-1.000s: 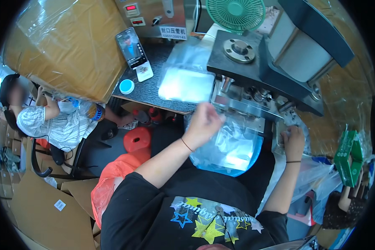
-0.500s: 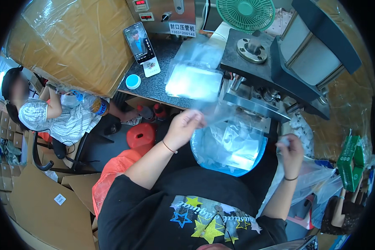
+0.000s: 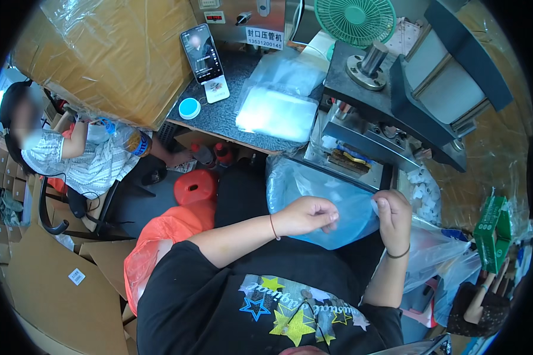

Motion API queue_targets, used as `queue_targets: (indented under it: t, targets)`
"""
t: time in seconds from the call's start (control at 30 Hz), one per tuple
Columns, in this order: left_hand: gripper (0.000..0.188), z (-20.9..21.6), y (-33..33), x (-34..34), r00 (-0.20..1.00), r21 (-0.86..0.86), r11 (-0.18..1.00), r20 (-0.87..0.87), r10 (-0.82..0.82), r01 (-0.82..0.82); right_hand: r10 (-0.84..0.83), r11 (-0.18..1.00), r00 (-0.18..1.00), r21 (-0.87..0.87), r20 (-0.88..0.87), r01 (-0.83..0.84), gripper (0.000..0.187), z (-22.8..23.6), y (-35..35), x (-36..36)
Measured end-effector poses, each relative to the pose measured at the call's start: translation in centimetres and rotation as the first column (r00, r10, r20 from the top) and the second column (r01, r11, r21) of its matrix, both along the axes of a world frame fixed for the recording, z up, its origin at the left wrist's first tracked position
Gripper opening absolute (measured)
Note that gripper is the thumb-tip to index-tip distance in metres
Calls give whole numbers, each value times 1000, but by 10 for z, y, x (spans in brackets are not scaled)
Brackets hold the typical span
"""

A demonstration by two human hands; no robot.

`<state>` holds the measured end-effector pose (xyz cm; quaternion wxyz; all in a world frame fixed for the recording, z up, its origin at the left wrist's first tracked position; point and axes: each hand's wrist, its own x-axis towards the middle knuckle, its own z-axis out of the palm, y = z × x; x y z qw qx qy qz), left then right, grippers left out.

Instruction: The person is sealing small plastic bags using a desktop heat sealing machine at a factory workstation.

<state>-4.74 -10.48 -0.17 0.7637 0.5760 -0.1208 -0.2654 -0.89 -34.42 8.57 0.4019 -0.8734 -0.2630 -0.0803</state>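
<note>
My left hand (image 3: 309,215) is closed, its fingers curled together over the near part of a blue basin (image 3: 270,188); what it holds, if anything, I cannot make out. At the basin's right side my right hand (image 3: 394,216) pinches a small whitish plastic piece (image 3: 374,205) between thumb and fingers. Clear plastic film (image 3: 314,183) fills the basin below the hands. Beyond it stands a press machine (image 3: 367,127), with a metal bed (image 3: 352,163) low at its front. A stack of clear plastic bags (image 3: 277,115) lies on the dark table left of the press.
Small white plastic parts (image 3: 423,192) are heaped right of the press. A phone (image 3: 201,54) leans on a stand beside a round blue-lidded tub (image 3: 189,108). Behind are a green fan (image 3: 354,21) and a large carton (image 3: 112,65). A red stool (image 3: 195,186) and a seated person (image 3: 71,142) are at left.
My left hand has come down and right from the table edge to above the basin. My right hand has moved slightly left, nearer to it. The view has shifted a little.
</note>
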Motion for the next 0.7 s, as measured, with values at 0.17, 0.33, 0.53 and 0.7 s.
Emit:
queue_targets:
  t: [0.17, 0.33, 0.53, 0.7]
  targets:
    - [21, -10, -17, -8, 998, 62, 998, 44, -35, 32, -155, 973, 986, 164, -64, 164, 18, 9, 6, -5]
    - [24, -10, -19, -9, 996, -99, 995, -93, -18, 9, -80, 993, 989, -73, 123, 90, 21, 10, 5, -1]
    - [26, -2, -26, -9, 953, -137, 962, -158, -258, 237, 160, 968, 985, -185, -66, -170, 17, 15, -19, 7]
    - [21, 0, -19, -9, 962, -157, 975, -199, -187, 157, 58, 985, 985, -149, -164, -83, 21, 5, -17, 13]
